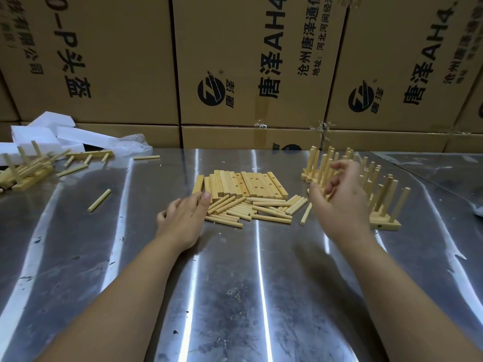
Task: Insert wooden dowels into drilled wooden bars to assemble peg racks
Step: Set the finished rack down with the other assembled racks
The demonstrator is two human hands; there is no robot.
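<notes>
Two bare hands are over the steel table (pixel 235 283), both loosely open and holding nothing. The left hand (pixel 183 220) has its thumb at the loose dowels (pixel 251 209). The right hand (pixel 339 202) is raised, with finished peg racks (pixel 384 189) just behind it. Between the hands lie the dowels, drilled bars (pixel 243 185) just beyond them. Cardboard boxes (pixel 251 61) stand farthest back.

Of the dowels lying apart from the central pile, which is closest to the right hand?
The lone dowel just right of the pile, beside the right hand; the other strays lie far left on the table.
</notes>
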